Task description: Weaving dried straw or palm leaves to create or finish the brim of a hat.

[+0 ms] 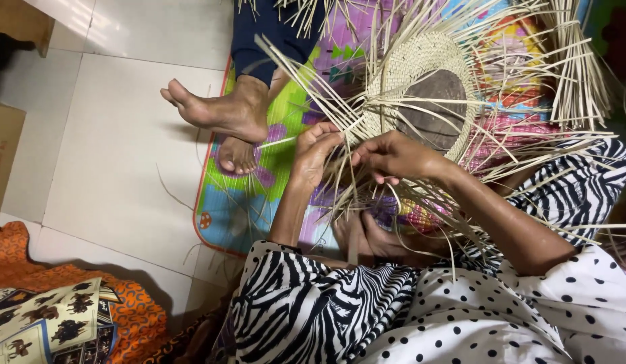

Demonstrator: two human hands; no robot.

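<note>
A person seated on a colourful play mat (232,209) works pale straw strips (340,145) into a half-woven hat (421,74), which sits on a dark round block just beyond the hands, loose ends fanning out all round. The left hand (314,149) is closed, pinching a few strips at the woven edge; the right hand (394,156) is curled beside it, fingers gripping more strands. Brittle strips could snap or slip from the pinch, loosening the weave, and the tangle of free ends invites a wrong pick. At far left, a plain brown cardboard box (3,158) stands on the white tiles; no label is visible on it.
</note>
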